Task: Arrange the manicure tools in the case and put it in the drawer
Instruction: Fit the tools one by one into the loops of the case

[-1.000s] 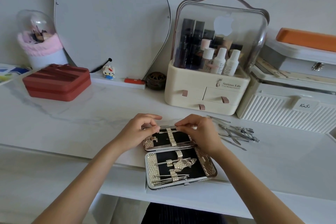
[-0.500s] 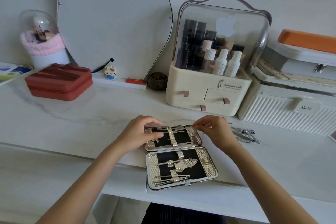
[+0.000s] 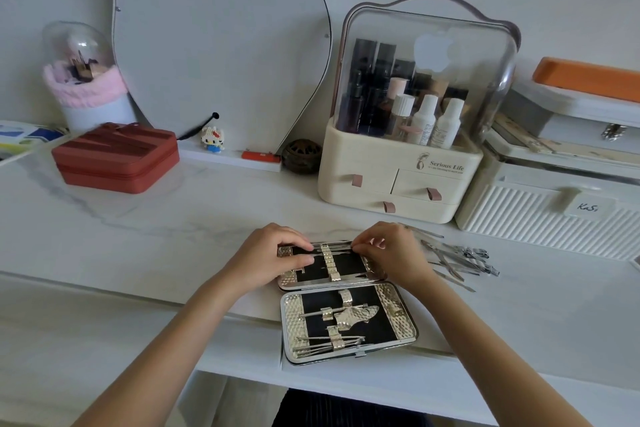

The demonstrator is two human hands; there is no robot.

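**Slim tool being seated in the far half of the case**

The open manicure case (image 3: 346, 302) is laid near the front edge of the counter (image 3: 138, 236), its near half overhanging that edge slightly. A thin metal tool (image 3: 334, 247) is held across the far half, along its far rim. One end is pinched by the curled fingers of the left hand (image 3: 268, 258), the other by the curled fingertips of the right hand (image 3: 393, 253). Whether the tool is already under the centre strap (image 3: 329, 262) cannot be told.

Several tools are already seated in the near half. The loose tools (image 3: 457, 258) are piled on the counter just right of the case, towards the drawer organizer (image 3: 398, 184) at the back edge.

The step would probably be done best if the tool were kept level and slid lengthwise under the strap, with the case steadied by the left hand. The overhanging half should not be pressed down, as the case might be tipped off the edge.
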